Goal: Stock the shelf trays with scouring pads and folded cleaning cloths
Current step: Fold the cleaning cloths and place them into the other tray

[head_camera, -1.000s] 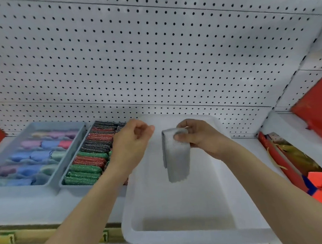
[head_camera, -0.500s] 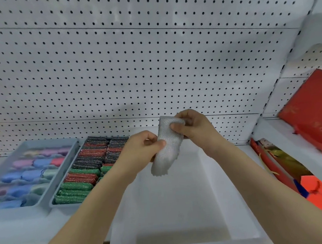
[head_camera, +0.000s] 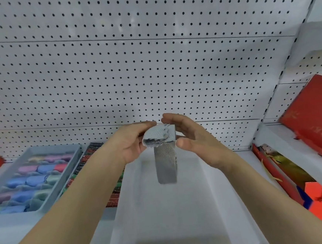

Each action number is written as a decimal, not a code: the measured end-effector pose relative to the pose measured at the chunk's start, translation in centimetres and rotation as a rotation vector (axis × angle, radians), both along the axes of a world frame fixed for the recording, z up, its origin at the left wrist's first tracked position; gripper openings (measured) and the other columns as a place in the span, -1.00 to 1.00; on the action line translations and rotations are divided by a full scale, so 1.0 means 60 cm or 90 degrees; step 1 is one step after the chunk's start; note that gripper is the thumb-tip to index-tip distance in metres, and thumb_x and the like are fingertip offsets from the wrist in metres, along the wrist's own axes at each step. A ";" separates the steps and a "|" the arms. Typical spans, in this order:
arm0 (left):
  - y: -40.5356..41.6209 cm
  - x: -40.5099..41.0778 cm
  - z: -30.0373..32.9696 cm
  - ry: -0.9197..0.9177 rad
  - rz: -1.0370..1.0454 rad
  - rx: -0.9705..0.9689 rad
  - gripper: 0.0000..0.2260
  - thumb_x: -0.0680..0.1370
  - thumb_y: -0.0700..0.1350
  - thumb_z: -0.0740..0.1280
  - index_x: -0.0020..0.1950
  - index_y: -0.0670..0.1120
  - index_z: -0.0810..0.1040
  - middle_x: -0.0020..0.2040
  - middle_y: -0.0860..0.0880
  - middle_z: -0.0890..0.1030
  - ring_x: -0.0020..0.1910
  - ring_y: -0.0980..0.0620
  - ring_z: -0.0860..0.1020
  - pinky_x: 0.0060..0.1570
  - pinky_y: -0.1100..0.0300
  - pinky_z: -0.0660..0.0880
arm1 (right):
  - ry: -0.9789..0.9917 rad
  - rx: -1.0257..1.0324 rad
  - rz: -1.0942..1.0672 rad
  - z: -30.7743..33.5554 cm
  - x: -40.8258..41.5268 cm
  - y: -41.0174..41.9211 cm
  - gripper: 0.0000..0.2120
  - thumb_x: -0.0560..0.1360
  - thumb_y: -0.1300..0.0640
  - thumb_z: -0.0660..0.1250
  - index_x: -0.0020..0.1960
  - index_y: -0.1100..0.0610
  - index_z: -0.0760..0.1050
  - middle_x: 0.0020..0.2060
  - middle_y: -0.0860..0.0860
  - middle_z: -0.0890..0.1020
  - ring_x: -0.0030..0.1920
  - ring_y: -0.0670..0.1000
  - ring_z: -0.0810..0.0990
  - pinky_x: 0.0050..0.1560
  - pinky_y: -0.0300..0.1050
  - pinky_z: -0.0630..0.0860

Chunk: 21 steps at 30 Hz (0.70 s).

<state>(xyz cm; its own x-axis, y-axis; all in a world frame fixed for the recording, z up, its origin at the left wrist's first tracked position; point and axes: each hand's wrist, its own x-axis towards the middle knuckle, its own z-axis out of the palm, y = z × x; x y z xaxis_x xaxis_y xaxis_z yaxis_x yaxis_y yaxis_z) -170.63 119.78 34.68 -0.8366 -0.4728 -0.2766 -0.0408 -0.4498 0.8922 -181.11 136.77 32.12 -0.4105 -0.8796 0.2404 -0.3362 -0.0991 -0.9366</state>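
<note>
Feed looks bright, even, flat white light from overhead I think. Soft shadow band across pegboard (head_camera: 152, 74), faint shade inside white tray (head_camera: 220, 203). No harsh glare. Heavy fisheye bend at edges. Overall soft, left trays and red boxes (head_camera: 313, 113) smeary.

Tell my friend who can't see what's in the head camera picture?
Two hands, left and right, hold a grey cloth between them above an empty white tray on a shelf. Left of it sit a tray of scouring pads and a tray of pastel cloths.
</note>
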 end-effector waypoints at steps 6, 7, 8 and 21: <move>0.001 0.007 0.026 0.053 -0.002 0.080 -0.91 0.56 -0.30 0.33 -0.12 -0.29 0.58 -0.33 -0.17 0.65 -0.47 0.04 0.63 -0.49 0.28 0.56 | -0.034 0.016 -0.084 -0.032 -0.001 -0.032 -0.57 0.45 0.22 0.50 0.29 0.13 0.52 0.17 0.03 0.67 0.22 0.03 0.61 0.33 0.07 0.49; 0.002 0.007 0.030 0.062 0.005 0.094 -0.92 0.56 -0.30 0.33 -0.11 -0.30 0.57 -0.34 -0.17 0.65 -0.48 0.04 0.63 -0.51 0.30 0.55 | -0.048 0.020 -0.088 -0.038 0.001 -0.037 -0.65 0.48 0.24 0.47 0.25 0.16 0.56 0.14 0.05 0.69 0.20 0.06 0.62 0.31 0.06 0.50; 0.002 0.007 0.033 0.067 0.010 0.101 -0.92 0.55 -0.30 0.33 -0.09 -0.30 0.58 -0.34 -0.17 0.65 -0.48 0.04 0.63 -0.51 0.31 0.55 | -0.067 0.026 -0.087 -0.043 0.004 -0.040 -0.72 0.50 0.24 0.45 0.21 0.19 0.60 0.11 0.08 0.70 0.18 0.08 0.64 0.30 0.04 0.52; -0.022 0.005 -0.023 -0.156 0.046 -0.054 -0.59 0.54 0.16 0.38 0.15 -0.13 0.45 -0.11 -0.12 0.68 -0.23 -0.04 0.63 -0.28 0.10 0.55 | -0.327 0.046 -0.086 -0.015 -0.002 -0.039 -0.83 0.53 0.22 0.39 0.11 0.19 0.65 0.00 0.05 0.71 -0.02 -0.02 0.65 0.10 -0.09 0.56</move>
